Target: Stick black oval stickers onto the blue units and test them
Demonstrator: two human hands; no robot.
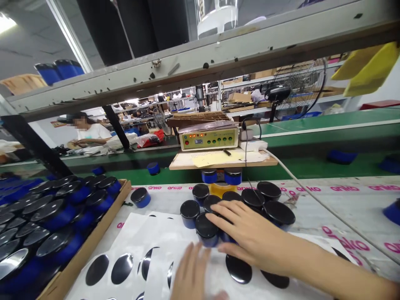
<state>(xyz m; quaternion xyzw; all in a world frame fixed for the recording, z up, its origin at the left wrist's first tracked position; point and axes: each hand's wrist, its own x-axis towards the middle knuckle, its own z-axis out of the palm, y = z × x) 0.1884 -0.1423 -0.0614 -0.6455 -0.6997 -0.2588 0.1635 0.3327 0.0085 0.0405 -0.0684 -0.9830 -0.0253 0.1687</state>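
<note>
Across the printed worktop (343,210), a crowded tray (96,231) and cable (300,186) flank spread hands (250,229) over jars (189,210) and sheets (125,239).

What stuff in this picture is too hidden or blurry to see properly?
In the head view:
- Left hand: blurred, its wrist cut off by the bottom edge.
- Black-topped blue piece beneath the right hand: mostly covered by that hand.
- Small display on the control box: too small to read.
- Far-right blue piece: cut off by the right edge.
</note>
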